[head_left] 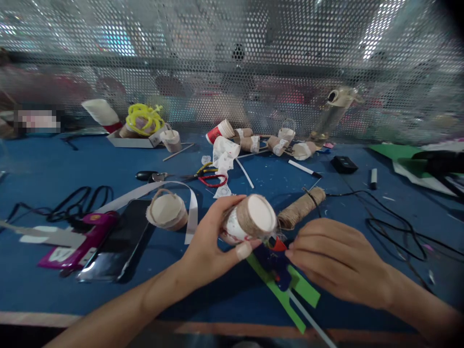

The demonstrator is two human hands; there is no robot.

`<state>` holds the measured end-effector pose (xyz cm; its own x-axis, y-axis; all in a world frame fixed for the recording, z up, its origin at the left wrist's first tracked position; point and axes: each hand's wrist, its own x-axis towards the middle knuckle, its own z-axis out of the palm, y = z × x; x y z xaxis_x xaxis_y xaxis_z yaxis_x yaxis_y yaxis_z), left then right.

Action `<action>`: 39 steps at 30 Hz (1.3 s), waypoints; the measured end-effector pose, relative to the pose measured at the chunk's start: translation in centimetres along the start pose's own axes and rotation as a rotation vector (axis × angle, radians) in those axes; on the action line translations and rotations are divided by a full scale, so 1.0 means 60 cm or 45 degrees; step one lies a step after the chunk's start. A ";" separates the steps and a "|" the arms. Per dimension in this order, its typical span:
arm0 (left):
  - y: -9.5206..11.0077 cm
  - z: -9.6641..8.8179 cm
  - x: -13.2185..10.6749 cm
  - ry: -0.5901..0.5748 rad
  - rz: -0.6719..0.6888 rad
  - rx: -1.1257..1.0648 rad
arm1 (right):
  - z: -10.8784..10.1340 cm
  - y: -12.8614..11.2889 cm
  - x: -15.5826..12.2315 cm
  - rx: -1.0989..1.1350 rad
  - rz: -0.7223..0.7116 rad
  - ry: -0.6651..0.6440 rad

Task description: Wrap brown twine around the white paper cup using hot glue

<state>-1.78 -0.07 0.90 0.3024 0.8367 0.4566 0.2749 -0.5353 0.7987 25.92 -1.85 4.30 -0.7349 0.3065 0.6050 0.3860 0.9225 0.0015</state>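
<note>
My left hand (213,237) is wrapped around a white paper cup (232,227), tilted so that its flat base faces up and right. A band of brown twine (248,217) circles the cup near that base. To the right, my right hand (333,261) is closed, its thumb and fingertips pinched together; whatever they hold is too small to make out. Between the hands lies a dark blue glue gun (273,268) with an orange part by its nozzle and a whitish glue stick (311,319) at its back. A roll of twine (302,209) lies just behind my right hand.
Green paper strips (304,287) lie under the glue gun. On the left are a small basket (168,211), a phone (118,241) and a purple tool (81,244). Scissors (212,179), several cups and a bottle (331,116) stand farther back, before a perforated metal screen (203,58).
</note>
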 end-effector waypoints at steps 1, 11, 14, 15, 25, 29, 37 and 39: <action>0.000 0.000 0.002 0.018 -0.055 -0.078 | 0.005 0.008 -0.005 -0.045 0.049 -0.025; -0.009 0.001 0.007 0.066 -0.175 -0.271 | 0.029 0.008 -0.050 -0.025 0.221 -0.691; -0.011 0.001 0.006 0.046 -0.064 -0.162 | 0.038 0.005 -0.051 -0.003 0.275 -0.774; -0.012 0.001 0.006 0.038 -0.029 -0.122 | 0.041 0.005 -0.050 -0.001 0.290 -0.781; -0.016 -0.007 0.014 0.077 0.058 0.143 | 0.040 0.014 -0.041 -0.108 0.358 -0.729; -0.018 -0.008 0.018 0.084 0.190 0.197 | 0.024 0.014 -0.038 -0.051 0.369 -0.778; -0.016 -0.011 0.023 0.120 0.360 0.287 | -0.021 0.043 -0.044 0.319 0.416 -0.713; -0.019 -0.010 0.020 0.122 0.243 0.211 | -0.028 0.049 -0.046 0.410 0.439 -0.637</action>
<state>-2.28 1.62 0.80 0.2776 0.7217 0.6341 0.3690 -0.6895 0.6233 30.03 -0.38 3.96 -0.7988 0.5951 0.0883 0.5159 0.7530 -0.4085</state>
